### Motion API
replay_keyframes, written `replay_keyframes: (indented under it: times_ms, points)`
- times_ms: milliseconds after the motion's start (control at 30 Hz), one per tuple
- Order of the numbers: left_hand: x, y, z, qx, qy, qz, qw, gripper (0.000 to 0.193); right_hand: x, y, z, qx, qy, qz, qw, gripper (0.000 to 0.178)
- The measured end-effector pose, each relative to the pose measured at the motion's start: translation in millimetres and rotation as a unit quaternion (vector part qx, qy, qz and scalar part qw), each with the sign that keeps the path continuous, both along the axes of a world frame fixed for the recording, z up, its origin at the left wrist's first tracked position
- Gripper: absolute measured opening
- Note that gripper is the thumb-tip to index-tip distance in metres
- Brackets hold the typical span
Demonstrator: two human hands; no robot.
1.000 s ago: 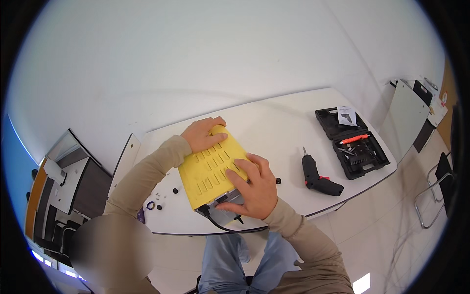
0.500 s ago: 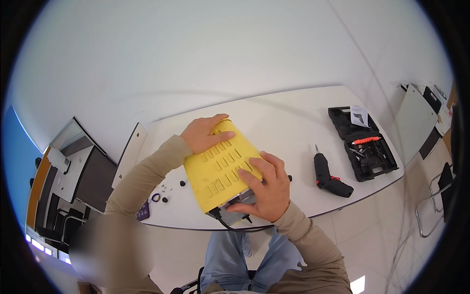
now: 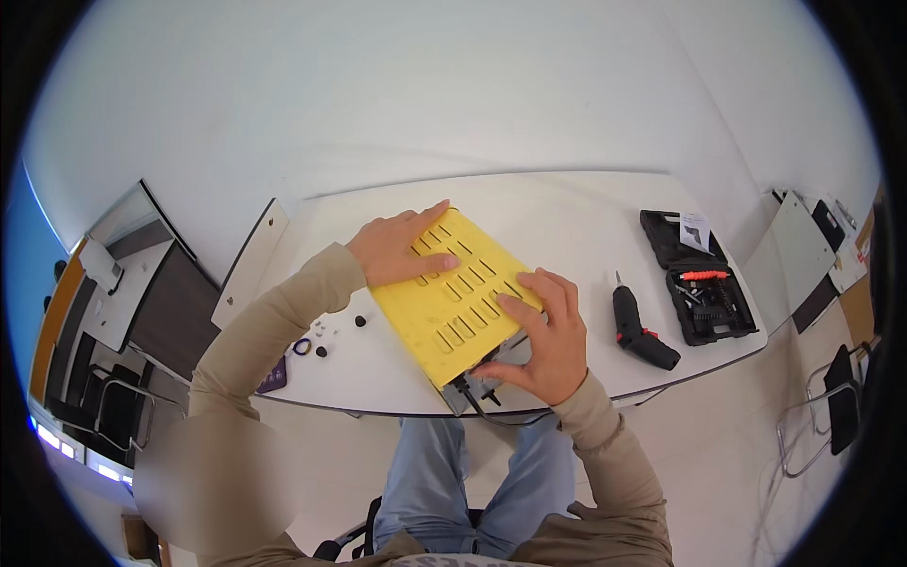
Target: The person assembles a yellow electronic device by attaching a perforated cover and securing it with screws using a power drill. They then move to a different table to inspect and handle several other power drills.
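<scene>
A yellow metal cover (image 3: 416, 321) with rows of vent slots sits tilted at an angle over a grey-bodied device (image 3: 518, 353) near the table's front edge. My left hand (image 3: 397, 248) clasps the cover's far left edge, its fingers along the edge and its thumb on top. At the near right corner, my right hand (image 3: 548, 345) grips the cover, fingers on top and thumb down at the end face. A black plug and cable (image 3: 477, 402) come out of that near end, below my right thumb. Part of the device's body is hidden under the cover and my right hand.
A black cordless screwdriver (image 3: 638, 331) lies right of the device, beside an open black tool case (image 3: 709, 302) with bits and an orange shaft. To the left are black knobs (image 3: 360, 321), small pale parts, a dark ring (image 3: 301, 347) and a purple object (image 3: 273, 376).
The yellow-covered device has shifted right, its near end swinging right as well. Both hands have kept their hold and moved along with it. The whole view has shifted slightly.
</scene>
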State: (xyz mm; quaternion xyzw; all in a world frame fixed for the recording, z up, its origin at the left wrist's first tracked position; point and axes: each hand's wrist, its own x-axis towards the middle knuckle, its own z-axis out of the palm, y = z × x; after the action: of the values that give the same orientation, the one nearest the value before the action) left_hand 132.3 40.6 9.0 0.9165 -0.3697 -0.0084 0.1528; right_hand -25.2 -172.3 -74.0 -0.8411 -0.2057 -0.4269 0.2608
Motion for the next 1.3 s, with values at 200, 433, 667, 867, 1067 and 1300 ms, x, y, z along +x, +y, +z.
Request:
replay_keyframes:
  times_ms: [200,433,667,867,1067,1300]
  points:
    - [-7,2,2,0.016,-0.023,0.038,0.999,0.085,0,-7,8,0.027,0.043,0.07,0.996,0.075]
    - [-13,7,3,0.018,-0.015,0.056,0.998,0.087,-39,49,27,0.026,0.058,0.05,0.997,0.066]
    - [-6,9,-3,0.028,0.002,0.061,0.998,0.088,-26,83,2,0.02,-0.009,-0.063,0.998,0.037]
    - [-32,2,4,0.073,-0.003,0.061,0.995,0.081,-25,89,-1,0.055,-0.022,-0.077,0.995,0.035]
    - [-31,-3,-6,0.109,-0.106,0.085,0.985,0.086,-2,111,-8,0.085,-0.048,-0.127,0.987,0.052]
    - [-31,-5,-9,0.038,-0.084,0.094,0.991,0.078,-3,97,-28,0.271,-0.1,-0.01,0.957,0.08]
